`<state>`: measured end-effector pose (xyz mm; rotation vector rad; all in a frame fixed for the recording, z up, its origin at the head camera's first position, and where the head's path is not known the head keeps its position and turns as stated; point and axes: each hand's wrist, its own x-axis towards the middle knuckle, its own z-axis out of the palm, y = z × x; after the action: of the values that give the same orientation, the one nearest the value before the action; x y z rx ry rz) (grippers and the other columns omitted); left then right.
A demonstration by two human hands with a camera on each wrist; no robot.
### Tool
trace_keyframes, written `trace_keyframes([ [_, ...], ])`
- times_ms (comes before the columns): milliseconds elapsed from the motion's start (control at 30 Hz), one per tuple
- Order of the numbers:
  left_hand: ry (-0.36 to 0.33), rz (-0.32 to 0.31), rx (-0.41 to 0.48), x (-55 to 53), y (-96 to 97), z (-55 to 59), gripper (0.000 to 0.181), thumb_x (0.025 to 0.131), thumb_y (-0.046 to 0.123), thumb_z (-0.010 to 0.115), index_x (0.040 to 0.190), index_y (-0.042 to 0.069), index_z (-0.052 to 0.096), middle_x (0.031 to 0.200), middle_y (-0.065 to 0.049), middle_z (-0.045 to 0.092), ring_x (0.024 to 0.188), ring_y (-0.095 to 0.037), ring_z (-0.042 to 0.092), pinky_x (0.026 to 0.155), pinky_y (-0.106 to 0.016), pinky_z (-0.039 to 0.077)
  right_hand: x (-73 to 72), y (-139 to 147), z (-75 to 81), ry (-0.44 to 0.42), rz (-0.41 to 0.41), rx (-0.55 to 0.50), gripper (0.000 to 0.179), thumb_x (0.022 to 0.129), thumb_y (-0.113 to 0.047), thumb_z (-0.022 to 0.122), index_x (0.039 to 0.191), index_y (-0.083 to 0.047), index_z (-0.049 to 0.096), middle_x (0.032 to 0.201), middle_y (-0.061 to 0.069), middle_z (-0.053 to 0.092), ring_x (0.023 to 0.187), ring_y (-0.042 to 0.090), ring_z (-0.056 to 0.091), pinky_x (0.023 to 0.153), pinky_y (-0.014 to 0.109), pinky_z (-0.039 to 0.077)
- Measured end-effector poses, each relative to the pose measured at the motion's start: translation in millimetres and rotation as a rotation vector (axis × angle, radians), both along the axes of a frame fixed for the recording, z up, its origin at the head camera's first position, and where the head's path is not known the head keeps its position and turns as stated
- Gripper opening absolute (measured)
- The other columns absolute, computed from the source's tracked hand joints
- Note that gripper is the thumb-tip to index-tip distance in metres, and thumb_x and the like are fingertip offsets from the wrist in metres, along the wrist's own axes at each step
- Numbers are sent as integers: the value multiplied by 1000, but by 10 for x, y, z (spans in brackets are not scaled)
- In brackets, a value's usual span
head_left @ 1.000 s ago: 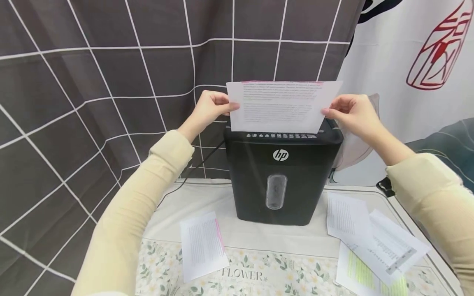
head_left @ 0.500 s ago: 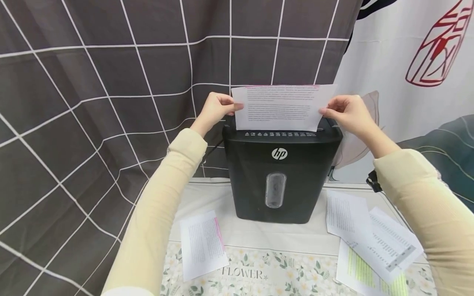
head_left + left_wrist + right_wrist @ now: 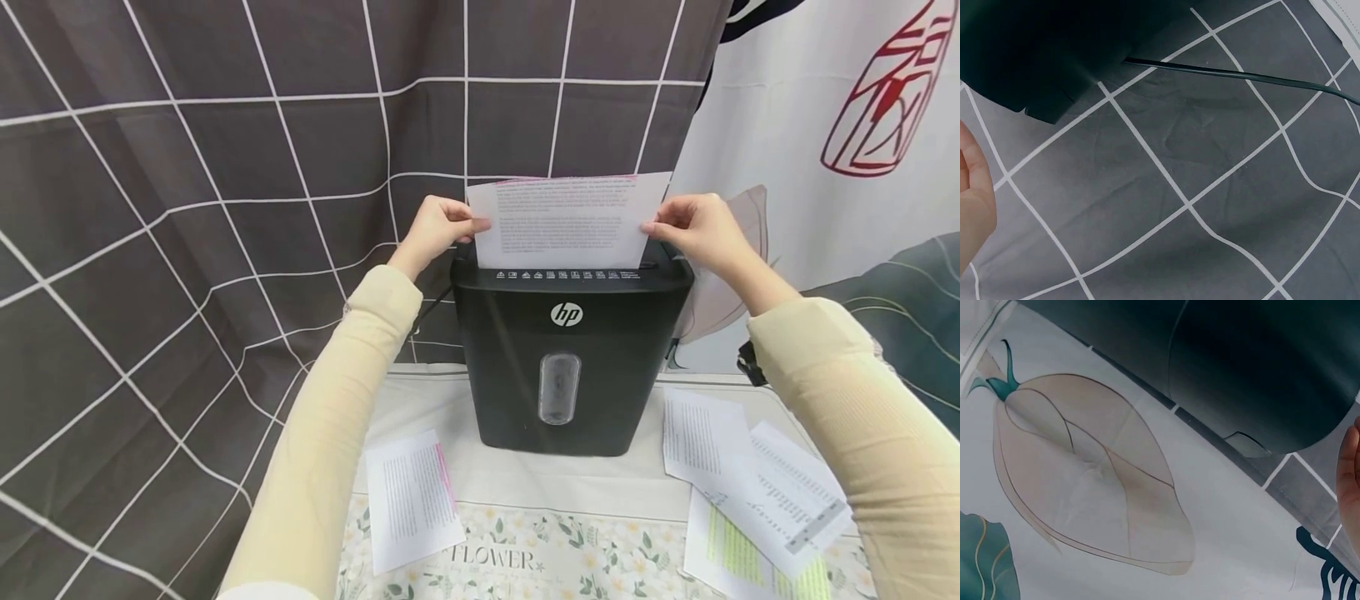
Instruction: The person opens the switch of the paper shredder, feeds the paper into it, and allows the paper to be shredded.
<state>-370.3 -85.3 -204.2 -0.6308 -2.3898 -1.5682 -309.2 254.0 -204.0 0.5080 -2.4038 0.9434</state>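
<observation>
A printed sheet of paper (image 3: 562, 221) with a pink strip along its top stands upright at the top of a black HP paper shredder (image 3: 517, 367). Its lower edge meets the slot area, though I cannot tell how deep it sits. My left hand (image 3: 442, 229) pinches the sheet's left edge between thumb and fingers. On the other side, my right hand (image 3: 697, 229) pinches the right edge. Only part of the left hand (image 3: 974, 194) shows in the left wrist view, and a sliver of the right hand (image 3: 1349, 481) in the right wrist view.
Another printed sheet with a pink margin (image 3: 412, 500) lies front left on the table. Several overlapping sheets (image 3: 757, 492) lie front right, one with yellow-green highlighting. A black power cord (image 3: 1229, 74) runs from the shredder. A grid-patterned curtain (image 3: 225, 150) hangs behind.
The sheet has shifted slightly left and its top edge now tilts, lower at the left. Both hands keep their pinch; the left arm has moved rightward and the right hand slightly left.
</observation>
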Motion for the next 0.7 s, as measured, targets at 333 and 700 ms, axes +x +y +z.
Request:
trace_keyframes([
  [333,-29,-6,-21,-9,43,-82,17,79,8,75,82,-8,69,60,10,63,56,-5,57,58,-17,51,-13,38,-103,-14,10,40,16,82,-4,70,78,9,62,56,-16,50,51,-2,41,51,13,32],
  [700,-60,-10,-42,-47,65,-185,18,79,7,75,83,-9,69,65,3,65,56,-6,58,59,-19,53,-42,43,-197,-10,-42,107,14,81,-5,71,74,4,62,56,-9,50,52,0,38,51,17,30],
])
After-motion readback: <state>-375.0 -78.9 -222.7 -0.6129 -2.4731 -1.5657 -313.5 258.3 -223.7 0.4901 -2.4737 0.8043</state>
